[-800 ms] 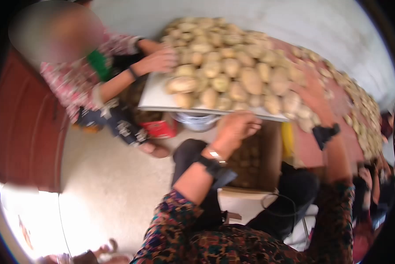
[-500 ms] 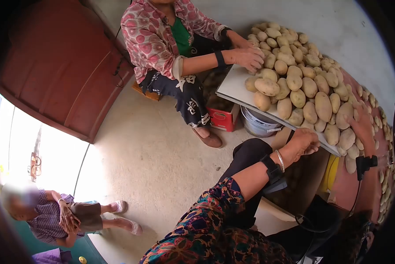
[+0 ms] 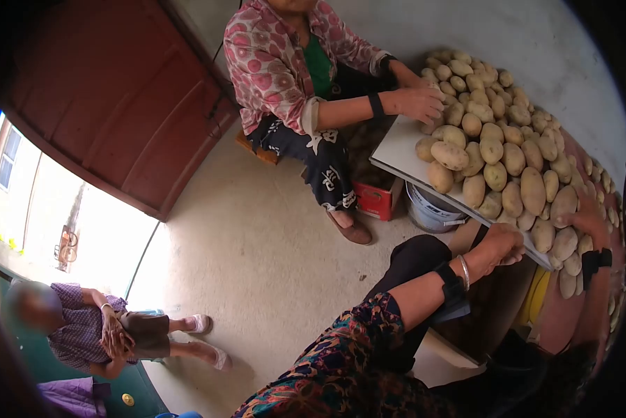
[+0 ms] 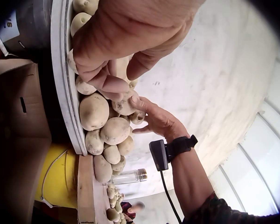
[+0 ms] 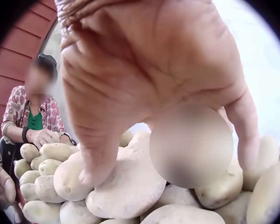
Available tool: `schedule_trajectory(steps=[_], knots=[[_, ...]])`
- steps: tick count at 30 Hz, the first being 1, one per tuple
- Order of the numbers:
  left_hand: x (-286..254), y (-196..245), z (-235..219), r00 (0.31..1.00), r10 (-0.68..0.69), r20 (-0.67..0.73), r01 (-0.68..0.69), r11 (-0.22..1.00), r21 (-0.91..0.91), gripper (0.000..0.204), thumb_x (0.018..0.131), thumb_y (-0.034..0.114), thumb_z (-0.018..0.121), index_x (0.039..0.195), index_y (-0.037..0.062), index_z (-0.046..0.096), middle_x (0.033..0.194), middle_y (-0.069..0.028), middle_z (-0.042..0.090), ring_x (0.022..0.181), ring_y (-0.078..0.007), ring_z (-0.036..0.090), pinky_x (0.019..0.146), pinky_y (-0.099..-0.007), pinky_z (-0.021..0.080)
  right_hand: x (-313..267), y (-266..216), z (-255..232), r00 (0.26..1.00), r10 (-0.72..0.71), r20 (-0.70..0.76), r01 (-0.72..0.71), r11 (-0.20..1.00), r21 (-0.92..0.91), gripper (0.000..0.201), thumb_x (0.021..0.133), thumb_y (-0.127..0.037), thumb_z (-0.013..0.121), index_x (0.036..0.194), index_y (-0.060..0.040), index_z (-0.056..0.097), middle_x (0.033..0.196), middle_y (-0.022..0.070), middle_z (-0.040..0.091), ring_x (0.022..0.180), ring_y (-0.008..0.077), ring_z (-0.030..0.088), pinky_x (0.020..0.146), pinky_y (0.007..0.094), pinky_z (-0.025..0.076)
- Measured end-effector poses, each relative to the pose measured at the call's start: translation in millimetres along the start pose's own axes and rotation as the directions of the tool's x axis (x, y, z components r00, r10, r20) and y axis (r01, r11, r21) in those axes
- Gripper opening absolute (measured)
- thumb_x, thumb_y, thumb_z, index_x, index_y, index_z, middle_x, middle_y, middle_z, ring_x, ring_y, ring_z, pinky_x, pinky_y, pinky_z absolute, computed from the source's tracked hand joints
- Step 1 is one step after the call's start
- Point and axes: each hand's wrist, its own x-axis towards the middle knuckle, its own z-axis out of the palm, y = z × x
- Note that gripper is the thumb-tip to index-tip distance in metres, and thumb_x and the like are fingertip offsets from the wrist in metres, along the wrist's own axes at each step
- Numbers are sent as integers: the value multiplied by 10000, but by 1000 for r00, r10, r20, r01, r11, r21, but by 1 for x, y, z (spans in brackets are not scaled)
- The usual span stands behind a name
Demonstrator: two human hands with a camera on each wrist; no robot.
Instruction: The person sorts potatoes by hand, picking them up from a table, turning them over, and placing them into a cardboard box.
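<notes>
A heap of potatoes (image 3: 492, 151) covers the white tabletop (image 3: 396, 149) in the head view. My right hand (image 3: 590, 214) is over the right side of the heap, fingers spread wide. Its thumb touches a large pale potato (image 5: 130, 182) in the right wrist view, the other fingers reaching down on the far side. A blurred patch hides part of what lies under the palm there. Close by the table's front edge is my left hand (image 3: 499, 245), its fingers loosely curled. Nothing shows in its grasp in the left wrist view, where potatoes (image 4: 94, 112) lie behind it.
Across the corner sits a person in a pink patterned shirt (image 3: 267, 63), hands at the heap. A red box (image 3: 374, 200), a bucket (image 3: 431, 212) and a yellow bucket (image 4: 58, 179) stand below the table. Another person (image 3: 90, 327) sits near the doorway.
The head view has swung left, bringing the doorway and the second seated person into sight. My left hand stays by the table edge, my right hand over the potatoes.
</notes>
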Motion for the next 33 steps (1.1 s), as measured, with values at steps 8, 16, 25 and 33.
schedule_trajectory(steps=[8, 16, 25, 33], knots=[[2, 1, 7, 1000, 4, -17, -3, 999, 32, 140, 854, 128, 583, 943, 22, 563, 784, -63, 634, 611, -103, 611, 480, -190, 499, 13, 14, 17, 1000, 12, 15, -14, 985, 170, 1003, 414, -257, 840, 1322, -14, 489, 1380, 230, 414, 1290, 392, 393, 1072, 411, 339], [11, -1, 7, 1000, -20, 4, 20, 999, 30, 166, 867, 146, 617, 976, 29, 573, 814, -51, 646, 649, -101, 624, 550, -193, 508, -12, -19, 1, 989, 35, -142, 4, 965, 261, 826, 452, -135, 845, 1210, -30, 535, 1131, 164, 541, 1099, 365, 530, 931, 410, 435], [7, -2, 13, 995, -81, 54, 74, 991, 112, 267, 895, 155, 605, 1098, -18, 590, 947, -111, 677, 776, -147, 647, 643, -218, 513, -11, -26, -15, 984, 118, 131, -132, 986, 103, 811, 544, -305, 832, 1268, -75, 549, 1225, 193, 482, 1160, 384, 464, 945, 461, 419], [14, -5, 24, 993, -92, 69, 81, 985, 153, 368, 942, 294, 544, 1129, -22, 569, 954, -113, 675, 811, -165, 633, 661, -237, 496, -30, -39, -22, 958, 125, -259, -79, 980, 180, 659, 546, -290, 825, 1148, -144, 601, 1218, 125, 462, 1144, 353, 457, 910, 430, 459]])
